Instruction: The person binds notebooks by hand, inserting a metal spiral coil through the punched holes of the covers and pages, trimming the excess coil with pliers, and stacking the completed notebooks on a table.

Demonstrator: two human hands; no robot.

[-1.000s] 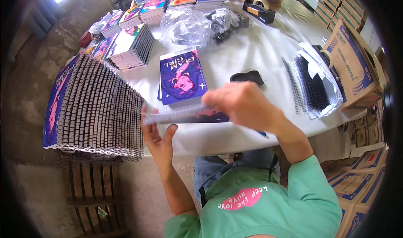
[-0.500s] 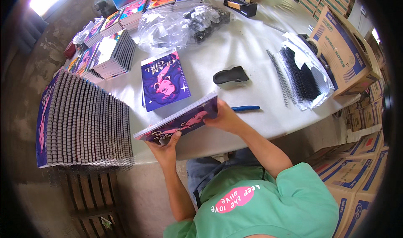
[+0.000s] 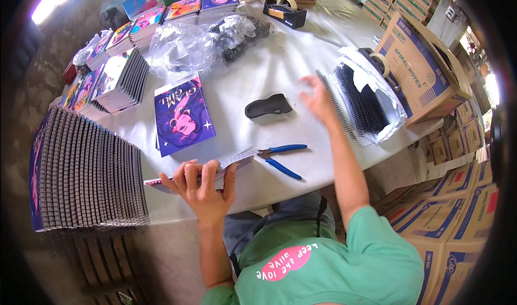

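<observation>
A notebook (image 3: 240, 157), pale edge up, slants near the desk's (image 3: 237, 193) front; dark spiral coils (image 3: 343, 114) lie farther right.

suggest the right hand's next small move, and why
Probably close the bare right hand on one long, dark, thin spiral coil: that hand looks empty and is close beside the loose coils, while the bare left hand holds a flat paper notebook with no coil visible on its white upper edge.

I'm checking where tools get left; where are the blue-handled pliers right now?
In the head view, the pliers lie just right of centre on the white tablecloth, toward its near edge, beside the notebook in the left hand.
</observation>
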